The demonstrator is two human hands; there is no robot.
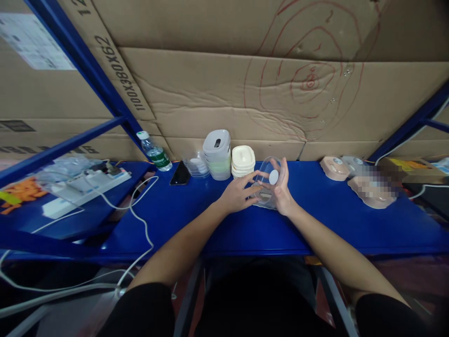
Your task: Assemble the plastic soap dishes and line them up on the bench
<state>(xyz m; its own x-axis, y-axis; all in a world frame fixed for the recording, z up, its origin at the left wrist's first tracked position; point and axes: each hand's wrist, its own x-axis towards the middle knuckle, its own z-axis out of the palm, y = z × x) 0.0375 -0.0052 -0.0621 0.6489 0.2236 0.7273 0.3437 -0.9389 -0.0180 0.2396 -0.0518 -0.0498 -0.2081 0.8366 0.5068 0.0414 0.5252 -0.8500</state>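
Observation:
Both my hands meet over the blue shelf (210, 220) around a clear plastic container (265, 171) that is tipped on its side. My right hand (282, 189) cups it from the right, and a small white round piece (273, 177) shows at its fingers. My left hand (240, 192) grips the container's left edge with fingers spread around the rim. Just behind stand a stack of cream lids (243, 161), a stack of grey-white containers (217, 154) and a stack of clear lids (197, 167).
A black phone (180, 173) and a water bottle (154, 150) lie at the back left. A white power strip (84, 185) with cables trails off the left. Pink assembled boxes (365, 180) sit at the right. Cardboard forms the back wall.

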